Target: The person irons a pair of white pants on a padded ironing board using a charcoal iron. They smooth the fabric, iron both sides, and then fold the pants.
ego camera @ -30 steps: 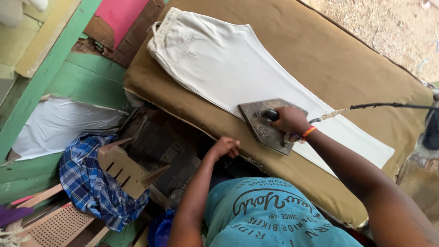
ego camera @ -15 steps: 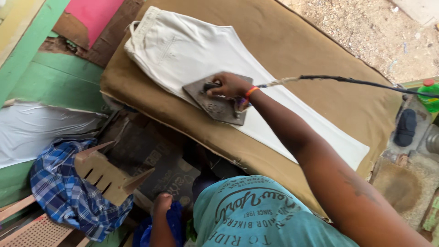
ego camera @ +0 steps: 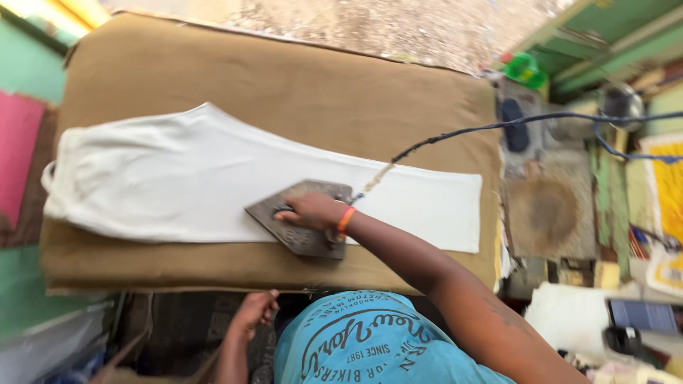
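Note:
White trousers (ego camera: 178,178) lie flat across a brown padded ironing table (ego camera: 284,85), waistband to the left. My right hand (ego camera: 313,211) grips the handle of a heavy dark metal iron (ego camera: 302,238) that rests on the trouser leg near the table's front edge. An orange band circles that wrist. A dark cord (ego camera: 469,131) runs from the iron off to the right. My left hand (ego camera: 255,313) hangs below the table's front edge with its fingers curled, holding nothing I can see.
A rusty iron stand (ego camera: 548,213) sits just right of the table, with a green bottle (ego camera: 523,69) behind it. Papers and small objects (ego camera: 626,313) crowd the lower right. A pink and green wall (ego camera: 18,142) lies left. Bare ground stretches behind the table.
The view has swung so the table lies level. The iron and my right hand now sit at the trousers' front edge near the middle. My left hand has risen nearer the table's edge.

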